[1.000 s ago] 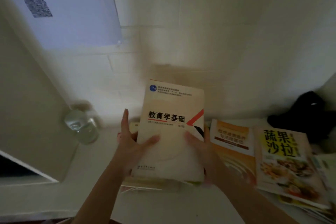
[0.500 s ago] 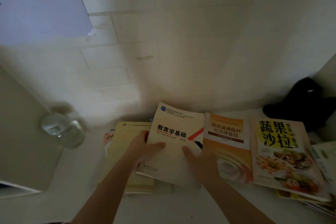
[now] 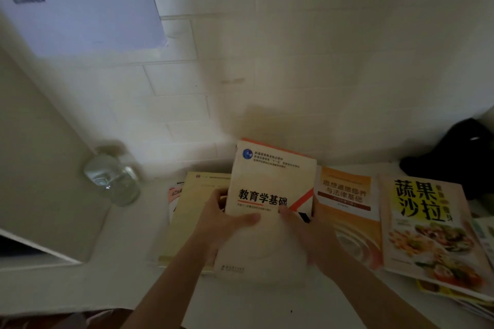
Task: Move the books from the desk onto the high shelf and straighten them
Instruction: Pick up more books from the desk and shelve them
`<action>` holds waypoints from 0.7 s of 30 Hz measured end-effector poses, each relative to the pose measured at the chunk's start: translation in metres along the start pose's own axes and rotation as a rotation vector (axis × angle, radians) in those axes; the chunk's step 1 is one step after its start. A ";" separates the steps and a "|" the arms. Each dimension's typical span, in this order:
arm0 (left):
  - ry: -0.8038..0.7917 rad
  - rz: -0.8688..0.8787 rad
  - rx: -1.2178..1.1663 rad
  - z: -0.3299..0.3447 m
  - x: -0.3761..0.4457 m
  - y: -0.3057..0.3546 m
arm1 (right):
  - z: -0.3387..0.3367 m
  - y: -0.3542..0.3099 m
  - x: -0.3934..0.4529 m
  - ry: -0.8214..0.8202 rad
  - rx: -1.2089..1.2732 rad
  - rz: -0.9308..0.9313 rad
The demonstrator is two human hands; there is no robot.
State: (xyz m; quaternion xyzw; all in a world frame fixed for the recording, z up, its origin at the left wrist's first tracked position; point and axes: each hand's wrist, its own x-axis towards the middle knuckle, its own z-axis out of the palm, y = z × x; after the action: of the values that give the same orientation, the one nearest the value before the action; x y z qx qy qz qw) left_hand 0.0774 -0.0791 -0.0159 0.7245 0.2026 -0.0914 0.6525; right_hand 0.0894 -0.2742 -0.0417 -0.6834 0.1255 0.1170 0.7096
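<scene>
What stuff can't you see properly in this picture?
Head view only:
- The orange book behind the cream paperback with black title: hidden but for an edge.
- Left hand fingers: behind that paperback.
- The pale yellow book: its print is blurred.
- The black object: too dark, cut by the right edge.
- The high shelf: out of view.

Both hands, left hand (image 3: 222, 222), right hand (image 3: 307, 232), gripping cream book (image 3: 270, 181), orange book (image 3: 344, 208) beside, white desk (image 3: 128, 248)

Bare desk strip (image 3: 254, 302) along near edge, open to pass. Glass jar (image 3: 113, 180) far left, black bag (image 3: 451, 157) far right, books (image 3: 425, 227) crowding right side w/ no gap btwn.
</scene>
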 end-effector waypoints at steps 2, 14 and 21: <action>0.018 0.080 -0.070 -0.012 -0.018 0.003 | 0.006 -0.017 0.000 -0.128 -0.029 -0.010; 0.195 0.365 -0.212 -0.101 -0.036 -0.024 | 0.096 -0.039 -0.008 -0.383 -0.239 -0.415; 0.184 0.297 -0.235 -0.110 -0.037 -0.041 | 0.113 -0.029 -0.010 -0.445 -0.369 -0.415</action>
State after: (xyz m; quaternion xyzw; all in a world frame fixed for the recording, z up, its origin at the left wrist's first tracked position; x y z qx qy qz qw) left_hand 0.0125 0.0255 -0.0243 0.6706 0.1616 0.0966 0.7175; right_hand 0.0923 -0.1627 -0.0069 -0.7686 -0.1971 0.1369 0.5930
